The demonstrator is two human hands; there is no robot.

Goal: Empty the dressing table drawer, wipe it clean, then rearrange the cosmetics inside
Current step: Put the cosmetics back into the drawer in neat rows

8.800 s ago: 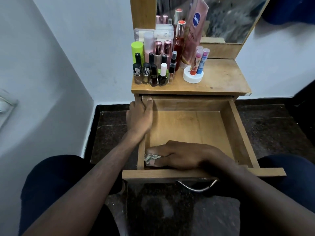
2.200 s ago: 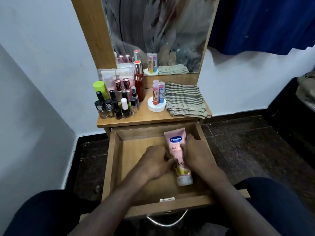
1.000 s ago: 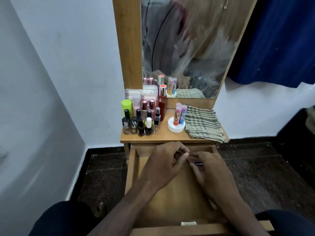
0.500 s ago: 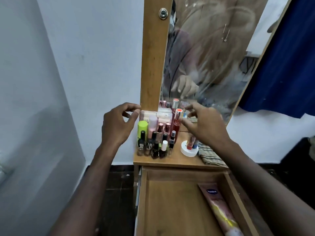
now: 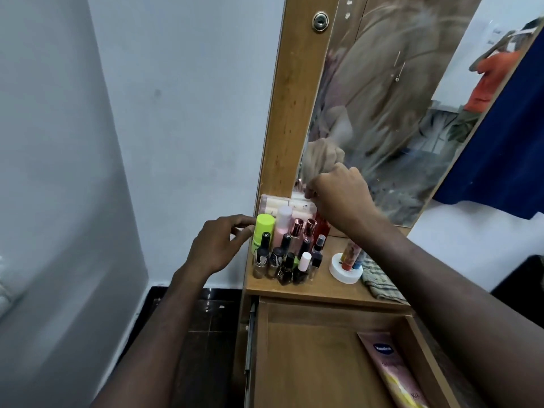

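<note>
The wooden drawer (image 5: 309, 366) is pulled out, and a pink Vaseline tube (image 5: 388, 369) lies along its right wall. Cosmetics crowd the tabletop (image 5: 318, 287): a lime green bottle (image 5: 264, 228), a pink-white bottle (image 5: 282, 225), several nail polish bottles (image 5: 282, 262) and a tall red bottle (image 5: 322, 223). My left hand (image 5: 220, 245) is open, its fingertips at the left side of the green bottle. My right hand (image 5: 338, 198) is closed over the top of the red bottle, hiding its cap.
A clear box (image 5: 275, 203) stands behind the bottles against the mirror frame (image 5: 294, 113). A white round jar (image 5: 346, 270) holds lip balm sticks, and a striped cloth (image 5: 379, 282) lies at the table's right edge. A white wall is on the left, dark floor below.
Both hands have dropped from above the bottle cluster onto it. The left went to the green bottle, and the right closed over the red bottle's top. The view shifted slightly left.
</note>
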